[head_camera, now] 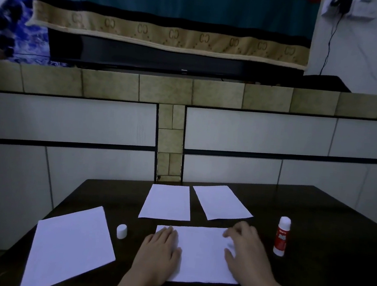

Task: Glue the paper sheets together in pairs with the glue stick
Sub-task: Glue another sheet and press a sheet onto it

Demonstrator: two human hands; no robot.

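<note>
A white paper sheet [200,253] lies in front of me on the dark table [326,223]. My left hand [159,252] rests flat on its left edge, fingers together. My right hand [246,248] lies on its right part with the fingers spread, holding nothing. Two more white sheets lie further back, one in the middle [166,202] and one tilted to its right [222,202]. A larger tilted sheet [71,246] lies at the left. The red and white glue stick [282,236] stands upright to the right of my right hand. Its white cap [121,231] stands left of my left hand.
The table's far edge meets a tiled wall [71,121]. Above the tile ledge stands a dark television [176,59] draped with a teal and tan cloth [169,34]. A cable [328,45] hangs down the white wall at the upper right.
</note>
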